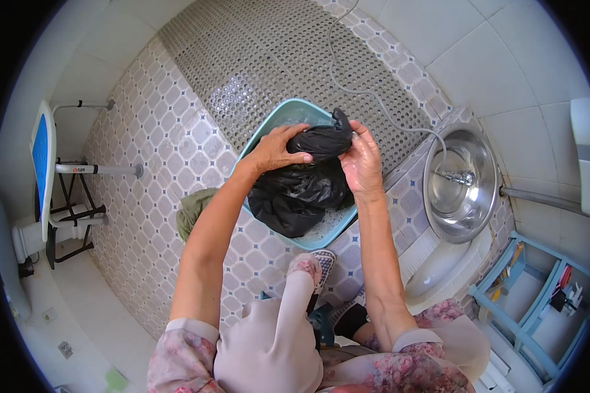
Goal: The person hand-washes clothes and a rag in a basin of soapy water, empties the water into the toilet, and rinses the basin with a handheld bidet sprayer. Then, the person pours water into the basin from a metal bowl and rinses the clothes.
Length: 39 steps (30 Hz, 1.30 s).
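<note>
Black wet cloth point(292, 196), perhaps a garment, lies bunched in a light blue plastic basin point(295, 243) with sudsy water point(337, 219). My left hand point(278, 149) grips a raised fold of this cloth, thumb on the near side and fingers over the top. At the fold's right end, my right hand point(362, 160) pinches the cloth between thumb and fingers, palm partly turned up. The raised part is held above the rest of the heap. Some fingertips of both hands are hidden behind the fabric.
An olive-green cloth point(193, 208) lies on the tiled floor left of the basin. Behind is a perforated mat point(269, 56) crossed by a hose point(373, 93). A steel bowl point(462, 183) with a shower head stands right, near a blue shelf point(534, 295). A folding seat point(44, 164) is left.
</note>
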### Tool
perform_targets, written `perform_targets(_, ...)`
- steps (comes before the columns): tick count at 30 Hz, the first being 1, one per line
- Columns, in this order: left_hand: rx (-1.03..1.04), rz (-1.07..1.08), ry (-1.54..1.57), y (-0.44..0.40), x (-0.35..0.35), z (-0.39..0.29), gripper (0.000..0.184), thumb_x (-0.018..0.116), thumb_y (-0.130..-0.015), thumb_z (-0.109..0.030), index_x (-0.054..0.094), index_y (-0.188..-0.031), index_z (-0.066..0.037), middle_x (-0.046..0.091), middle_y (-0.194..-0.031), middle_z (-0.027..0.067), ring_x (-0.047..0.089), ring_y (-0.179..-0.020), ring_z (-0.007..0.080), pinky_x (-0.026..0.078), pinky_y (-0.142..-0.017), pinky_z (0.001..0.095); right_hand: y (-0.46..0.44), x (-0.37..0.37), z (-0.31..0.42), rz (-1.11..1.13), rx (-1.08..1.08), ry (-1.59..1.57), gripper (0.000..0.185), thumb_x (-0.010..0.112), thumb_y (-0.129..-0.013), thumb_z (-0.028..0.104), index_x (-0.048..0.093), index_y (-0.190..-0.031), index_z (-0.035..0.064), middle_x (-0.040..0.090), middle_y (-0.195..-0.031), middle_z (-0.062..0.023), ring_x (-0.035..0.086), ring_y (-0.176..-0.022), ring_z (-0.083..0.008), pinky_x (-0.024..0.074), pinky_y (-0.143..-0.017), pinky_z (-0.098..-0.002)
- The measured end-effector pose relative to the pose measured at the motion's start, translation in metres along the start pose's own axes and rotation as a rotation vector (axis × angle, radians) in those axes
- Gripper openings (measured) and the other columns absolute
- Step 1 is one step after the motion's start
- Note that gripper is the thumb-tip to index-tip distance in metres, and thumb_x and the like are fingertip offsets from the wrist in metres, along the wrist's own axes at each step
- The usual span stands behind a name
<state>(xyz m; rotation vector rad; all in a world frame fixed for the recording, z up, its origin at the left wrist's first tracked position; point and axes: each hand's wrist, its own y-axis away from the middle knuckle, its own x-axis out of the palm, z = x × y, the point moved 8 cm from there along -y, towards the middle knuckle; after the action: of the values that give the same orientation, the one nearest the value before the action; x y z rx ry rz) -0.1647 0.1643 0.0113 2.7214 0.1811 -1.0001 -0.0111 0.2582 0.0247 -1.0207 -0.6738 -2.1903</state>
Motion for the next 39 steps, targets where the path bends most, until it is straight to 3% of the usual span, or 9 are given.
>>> perform_targets(6, -0.464, 0.066, 0.585, 0.027, 0.013, 0.043, 0.04, 0.084, -0.072, -0.026, 0.071, -0.102, -0.002, 0.065, -0.112, 0.0086, 0.06, -0.103, 0.018, 0.044, -0.094, 0.0296, -0.005, -0.009, 0.027, -0.148, -0.108, 0.218, 0.026, 0.06, -0.092, 0.013, 0.053, -0.116, 0.0071, 0.063, -0.106, -0.0062, 0.06, -0.095, -0.0148, 0.049, -0.088, -0.0303)
perform_targets(9, -0.001, -0.316, 0.816, 0.032, -0.006, 0.029, 0.02, 0.082, -0.075, -0.012, 0.072, -0.089, -0.003, 0.065, -0.102, 0.0074, 0.06, -0.091, 0.0144, 0.048, -0.083, 0.03, -0.004, -0.006, 0.043, -0.261, -0.308, 1.25, 0.023, 0.067, -0.084, 0.012, 0.058, -0.103, 0.0036, 0.062, -0.095, -0.0095, 0.058, -0.088, -0.0214, 0.0471, -0.085, -0.0326)
perform_targets(14, -0.371, -0.559, 1.556, 0.038, 0.017, 0.042, 0.037, 0.064, -0.089, -0.008, 0.057, -0.125, -0.007, 0.065, -0.102, 0.0086, 0.064, -0.086, 0.022, 0.055, -0.084, 0.037, 0.002, 0.021, -0.01, -0.212, -0.374, 1.205, 0.019, 0.054, -0.08, 0.005, 0.059, -0.098, 0.001, 0.063, -0.095, -0.0184, 0.062, -0.092, -0.0333, 0.0483, -0.087, -0.0393)
perform_targets(20, 0.275, -0.466, 1.918, 0.033, 0.058, 0.047, 0.026, 0.048, -0.099, -0.03, 0.058, -0.115, -0.012, 0.062, -0.093, 0.0089, 0.063, -0.081, 0.0218, 0.054, -0.073, 0.0335, 0.025, 0.12, -0.077, 0.08, -0.42, 1.706, 0.019, 0.063, -0.087, 0.028, 0.063, -0.086, 0.0099, 0.066, -0.077, -0.0164, 0.067, -0.074, -0.0343, 0.0536, -0.068, -0.0444)
perform_targets(24, -0.594, -0.537, 1.849, 0.052, 0.07, 0.048, 0.033, 0.043, -0.098, -0.033, 0.062, -0.099, -0.006, 0.067, -0.092, 0.0087, 0.067, -0.085, 0.0251, 0.056, -0.076, 0.0377, -0.046, 0.062, -0.094, -0.157, -0.199, 1.691, 0.04, 0.05, -0.096, 0.037, 0.066, -0.077, 0.0058, 0.066, -0.074, -0.0236, 0.066, -0.069, -0.0427, 0.0519, -0.063, -0.0526)
perform_targets(29, -0.011, -0.323, 1.981, 0.062, 0.071, 0.079, 0.038, 0.044, -0.095, -0.042, 0.063, -0.094, -0.009, 0.064, -0.084, 0.0077, 0.064, -0.084, 0.0215, 0.054, -0.077, 0.0351, 0.007, 0.104, -0.111, 0.031, -0.237, 1.673, 0.034, 0.052, -0.094, 0.035, 0.065, -0.083, 0.0061, 0.065, -0.069, -0.0224, 0.065, -0.064, -0.0427, 0.0518, -0.062, -0.0536)
perform_targets(31, -0.095, -0.006, 2.059, 0.048, 0.063, 0.087, 0.037, 0.045, -0.095, -0.046, 0.061, -0.09, -0.013, 0.061, -0.081, 0.0059, 0.062, -0.083, 0.0196, 0.052, -0.075, 0.0351, 0.044, 0.127, -0.129, 0.216, -0.374, 1.675, 0.028, 0.055, -0.092, 0.033, 0.062, -0.081, 0.0075, 0.064, -0.066, -0.0217, 0.065, -0.06, -0.0407, 0.0523, -0.058, -0.0515)
perform_targets(33, -0.207, -0.659, 1.88, 0.078, 0.045, 0.04, 0.035, 0.047, -0.096, -0.044, 0.062, -0.092, -0.013, 0.064, -0.082, 0.0071, 0.063, -0.083, 0.0199, 0.053, -0.076, 0.0347, 0.025, 0.122, -0.112, 0.102, -0.415, 1.651, 0.033, 0.05, -0.094, 0.034, 0.063, -0.08, 0.007, 0.065, -0.067, -0.0232, 0.066, -0.063, -0.0422, 0.0526, -0.06, -0.052)
perform_targets(39, -0.632, -0.557, 1.645, 0.057, 0.046, 0.047, 0.028, 0.054, -0.094, -0.037, 0.062, -0.09, -0.01, 0.063, -0.079, 0.0045, 0.062, -0.068, 0.0197, 0.054, -0.068, 0.0348, -0.051, 0.054, -0.107, -0.182, -0.228, 1.729, 0.034, 0.048, -0.096, 0.035, 0.061, -0.079, 0.0087, 0.065, -0.067, -0.0222, 0.065, -0.065, -0.0438, 0.0513, -0.06, -0.054)
